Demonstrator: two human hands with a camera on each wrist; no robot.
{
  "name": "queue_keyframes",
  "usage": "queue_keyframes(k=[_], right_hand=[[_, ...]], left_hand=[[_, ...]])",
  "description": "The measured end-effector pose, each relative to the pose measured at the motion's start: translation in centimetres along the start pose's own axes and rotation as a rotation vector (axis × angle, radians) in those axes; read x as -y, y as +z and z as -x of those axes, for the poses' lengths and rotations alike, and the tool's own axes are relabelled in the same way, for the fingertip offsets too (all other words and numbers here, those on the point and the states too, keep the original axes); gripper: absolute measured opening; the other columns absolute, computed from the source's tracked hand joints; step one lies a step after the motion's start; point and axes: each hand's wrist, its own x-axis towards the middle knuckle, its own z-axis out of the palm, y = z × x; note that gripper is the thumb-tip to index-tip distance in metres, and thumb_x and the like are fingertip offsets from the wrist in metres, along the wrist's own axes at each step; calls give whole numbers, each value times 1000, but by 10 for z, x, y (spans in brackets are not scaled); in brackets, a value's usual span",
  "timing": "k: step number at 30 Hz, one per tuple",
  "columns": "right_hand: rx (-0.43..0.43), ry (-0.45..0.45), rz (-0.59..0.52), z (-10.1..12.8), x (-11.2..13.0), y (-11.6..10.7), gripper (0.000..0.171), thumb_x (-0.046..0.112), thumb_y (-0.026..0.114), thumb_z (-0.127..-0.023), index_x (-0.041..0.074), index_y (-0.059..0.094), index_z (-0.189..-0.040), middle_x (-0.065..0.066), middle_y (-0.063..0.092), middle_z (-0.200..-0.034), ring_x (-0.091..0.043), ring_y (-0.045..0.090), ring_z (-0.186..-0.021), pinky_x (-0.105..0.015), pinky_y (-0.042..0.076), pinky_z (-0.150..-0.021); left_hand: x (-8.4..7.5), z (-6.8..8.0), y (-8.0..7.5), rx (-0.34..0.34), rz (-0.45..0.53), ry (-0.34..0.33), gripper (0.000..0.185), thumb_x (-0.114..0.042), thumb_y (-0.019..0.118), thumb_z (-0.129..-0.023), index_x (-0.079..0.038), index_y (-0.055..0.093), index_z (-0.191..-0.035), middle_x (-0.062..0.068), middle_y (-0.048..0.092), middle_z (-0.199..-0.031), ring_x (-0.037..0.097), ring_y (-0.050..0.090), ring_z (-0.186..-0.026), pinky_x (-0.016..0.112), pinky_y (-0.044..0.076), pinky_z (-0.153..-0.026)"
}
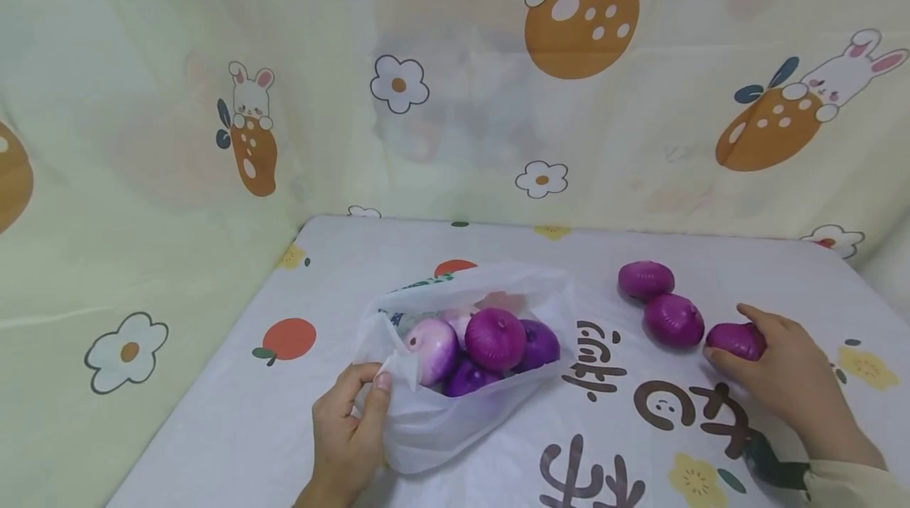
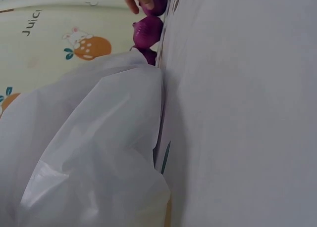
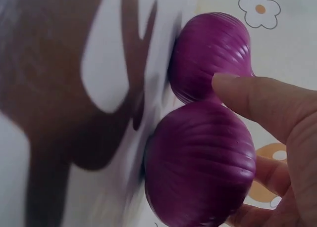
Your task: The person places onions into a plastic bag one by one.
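Note:
In the head view my left hand (image 1: 351,421) pinches the near-left rim of a white plastic bag (image 1: 455,433) between thumb and fingers. Inside its wide mouth lie several glossy purple onions (image 1: 495,339), one of them paler. The left wrist view is mostly filled by the bag's wall (image 2: 99,153). At the right, my right hand (image 1: 796,370) spans a purple onion (image 1: 738,340) on the table, thumb along its near side and index finger raised beyond its far side. The right wrist view has this onion (image 3: 198,167) close up, the thumb held straight above it.
Two more purple onions, one at the back (image 1: 645,280) and one nearer (image 1: 674,321), sit close together left of my right hand. A white printed cloth (image 1: 498,484) covers the table. Patterned curtains (image 1: 455,144) hang behind and at the left side.

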Motion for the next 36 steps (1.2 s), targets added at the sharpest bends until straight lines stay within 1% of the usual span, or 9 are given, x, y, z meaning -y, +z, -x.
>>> queue_keyframes(k=[2,7,11,15,17,23,27,31,36], right_hand=[[4,4,0,0,1,1,86,37,79,-91,-13,39,-149,-50,39,-136,-67,38,-121,-81,37,-92],[24,56,23,1,1,2,85,32,79,-89,-12,39,-149,-49,41,-131,-65,41,-114,-79,42,-88],[37,87,35,0,-1,2,87,30,80,-88,-12,37,-150,-49,43,-130,-65,44,-112,-76,43,-87],[75,122,41,0,-1,2,93,32,82,-87,-12,33,-152,-49,42,-129,-66,44,-111,-75,46,-86],[83,127,41,0,0,2,95,34,82,-87,-12,31,-153,-49,42,-129,-66,45,-111,-75,46,-86],[35,115,41,1,2,-1,90,32,79,-89,-13,33,-151,-49,44,-126,-66,47,-108,-76,46,-84],[37,142,33,2,4,-2,92,38,78,-90,-12,32,-153,-49,42,-126,-66,46,-108,-76,46,-85],[10,136,16,3,5,-4,92,41,77,-91,-12,33,-153,-49,43,-127,-64,47,-108,-75,47,-84],[-19,148,-5,5,12,-5,91,37,77,-91,-11,33,-154,-49,43,-131,-63,45,-111,-75,47,-87]], left_hand=[[0,0,-1,0,-5,-3,24,16,65,-87,-5,71,-96,6,75,-92,13,66,-83,15,51,-85],[-2,0,-1,3,-11,-4,24,15,65,-87,-5,72,-97,6,76,-92,14,67,-82,15,51,-85],[-4,-1,-1,12,9,-21,22,14,65,-88,-5,71,-96,5,75,-92,14,67,-83,16,51,-84],[-4,0,-1,8,21,-34,21,14,65,-88,-5,71,-96,5,74,-91,13,66,-83,16,51,-84],[-3,0,-1,-1,11,-17,23,15,65,-87,-5,72,-96,6,75,-91,15,66,-82,16,51,-83],[-4,-1,-1,5,-2,-10,23,14,65,-88,-5,72,-97,6,75,-93,16,67,-82,16,51,-85],[-4,-2,-2,10,7,-15,21,14,65,-88,-4,72,-96,6,75,-91,15,66,-82,16,51,-84],[-4,-3,-2,21,15,-27,18,12,65,-90,-4,71,-97,5,75,-92,14,66,-83,17,52,-84],[-3,-4,-3,19,13,-12,19,12,65,-90,-4,71,-97,5,75,-92,15,66,-82,17,52,-84]])
